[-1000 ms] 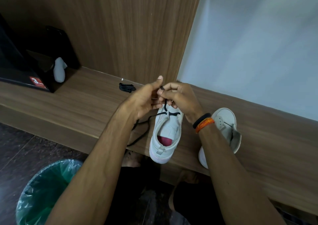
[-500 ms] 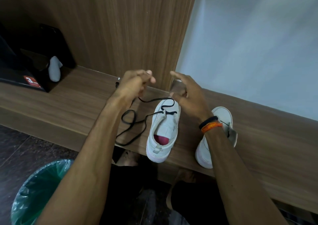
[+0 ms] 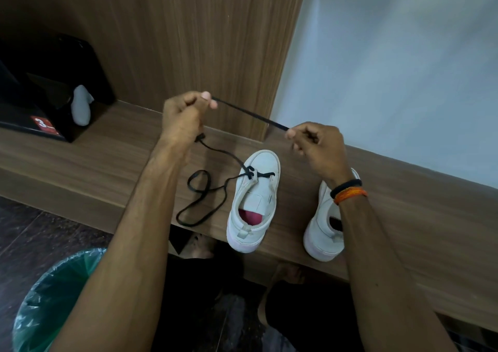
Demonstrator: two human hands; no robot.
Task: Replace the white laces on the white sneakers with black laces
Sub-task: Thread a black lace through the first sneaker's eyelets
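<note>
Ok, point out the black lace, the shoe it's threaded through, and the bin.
black lace [image 3: 249,114]: head view, taut stretch between the hands.
shoe [image 3: 265,163]: head view, toe cap.
bin [image 3: 54,297]: head view, green liner at lower left.

The right forearm is covering much of the second sneaker. The picture's edges are cutting off the green-lined bin and the black box, whose red label is staying unreadable.
</note>
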